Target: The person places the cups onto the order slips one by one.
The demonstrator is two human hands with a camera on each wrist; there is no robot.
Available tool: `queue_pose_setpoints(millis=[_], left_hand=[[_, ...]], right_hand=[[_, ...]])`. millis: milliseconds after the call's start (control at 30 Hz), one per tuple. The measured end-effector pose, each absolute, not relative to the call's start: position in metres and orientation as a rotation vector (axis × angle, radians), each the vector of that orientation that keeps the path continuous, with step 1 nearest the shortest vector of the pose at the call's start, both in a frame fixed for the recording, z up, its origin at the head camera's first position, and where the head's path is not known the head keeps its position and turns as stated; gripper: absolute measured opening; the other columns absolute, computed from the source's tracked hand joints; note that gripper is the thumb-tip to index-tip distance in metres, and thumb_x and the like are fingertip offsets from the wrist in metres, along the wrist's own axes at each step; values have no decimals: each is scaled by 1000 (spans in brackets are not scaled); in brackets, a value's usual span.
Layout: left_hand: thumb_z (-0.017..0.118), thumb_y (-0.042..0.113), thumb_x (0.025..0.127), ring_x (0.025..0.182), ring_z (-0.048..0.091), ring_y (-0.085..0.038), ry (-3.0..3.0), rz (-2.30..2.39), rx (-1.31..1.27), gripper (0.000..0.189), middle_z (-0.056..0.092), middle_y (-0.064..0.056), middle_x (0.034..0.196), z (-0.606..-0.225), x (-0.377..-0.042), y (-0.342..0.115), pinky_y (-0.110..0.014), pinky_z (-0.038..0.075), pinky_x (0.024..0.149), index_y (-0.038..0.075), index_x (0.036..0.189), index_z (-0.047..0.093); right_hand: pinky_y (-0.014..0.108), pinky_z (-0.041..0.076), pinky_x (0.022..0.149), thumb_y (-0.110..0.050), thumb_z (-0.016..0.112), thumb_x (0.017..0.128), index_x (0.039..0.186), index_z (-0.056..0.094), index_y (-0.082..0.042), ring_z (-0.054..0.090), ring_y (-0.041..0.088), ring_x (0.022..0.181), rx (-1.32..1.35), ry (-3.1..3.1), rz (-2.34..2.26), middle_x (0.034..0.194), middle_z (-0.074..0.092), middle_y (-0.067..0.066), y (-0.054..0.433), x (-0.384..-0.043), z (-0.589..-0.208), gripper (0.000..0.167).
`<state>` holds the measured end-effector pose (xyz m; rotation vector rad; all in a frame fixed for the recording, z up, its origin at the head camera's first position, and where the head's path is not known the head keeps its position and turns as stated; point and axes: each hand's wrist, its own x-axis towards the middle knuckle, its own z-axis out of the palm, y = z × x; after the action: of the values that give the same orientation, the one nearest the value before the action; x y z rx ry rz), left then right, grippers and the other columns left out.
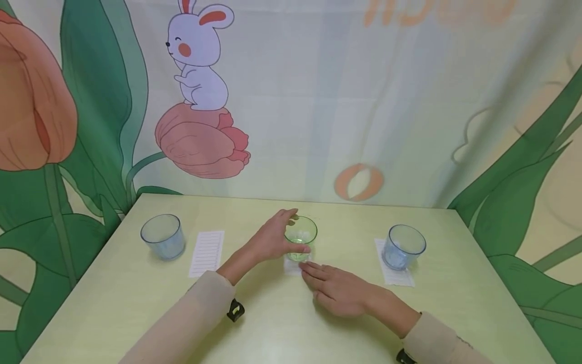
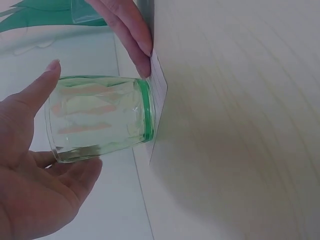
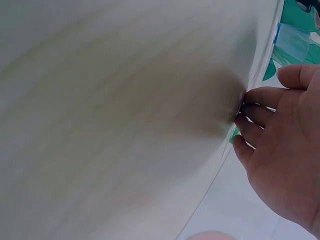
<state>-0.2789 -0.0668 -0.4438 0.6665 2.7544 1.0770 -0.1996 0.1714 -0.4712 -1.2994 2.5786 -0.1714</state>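
Note:
A clear green-tinted glass [image 1: 301,236] stands upright at the middle of the table, its base on a small lined paper slip [image 1: 292,269]. My left hand [image 1: 270,237] grips the glass near the rim, thumb on the near side and fingers round the far side. In the left wrist view the green glass [image 2: 100,117] shows a thick green base against the paper. My right hand [image 1: 338,290] lies low beside it, extended fingers touching the slip near the base. The right wrist view shows this right hand [image 3: 280,135] with its fingertips down at the paper.
At the left stands a blue-tinted glass [image 1: 164,238], with a lined paper slip [image 1: 207,254] lying to its right. Another blue glass [image 1: 403,247] stands at the right on a paper slip [image 1: 399,278]. A printed curtain [image 1: 291,126] hangs behind the table [image 1: 282,328].

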Motion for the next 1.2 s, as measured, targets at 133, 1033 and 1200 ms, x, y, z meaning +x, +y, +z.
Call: queue_pose_setpoints(millis=[133, 1033, 1200], left_hand=[[92, 51, 80, 144, 49, -33, 2730, 1078, 626, 116, 47, -17, 157, -442, -272, -76, -50, 42, 118, 4, 166, 29], [77, 71, 85, 149, 30, -56, 3040, 783, 202, 122, 27, -34, 165, -399, -256, -308, -74, 31, 115, -2, 166, 23], [79, 65, 88, 147, 31, -57, 3036, 798, 158, 118, 27, -37, 163, -412, -254, -320, -75, 32, 114, -5, 164, 24]], right_hand=[[46, 23, 129, -27, 33, 115, 164, 33, 0, 19, 27, 162, -1251, 2562, -230, 175, 21, 11, 170, -198, -475, 56], [36, 13, 131, -58, 21, 113, 168, 23, -5, 9, 21, 163, -1430, 2587, -376, 178, 11, 5, 57, -200, -456, 76], [32, 8, 131, -58, 21, 113, 169, 21, -7, 6, 17, 163, -1439, 2555, -294, 178, 8, 4, 18, -204, -461, 76]])
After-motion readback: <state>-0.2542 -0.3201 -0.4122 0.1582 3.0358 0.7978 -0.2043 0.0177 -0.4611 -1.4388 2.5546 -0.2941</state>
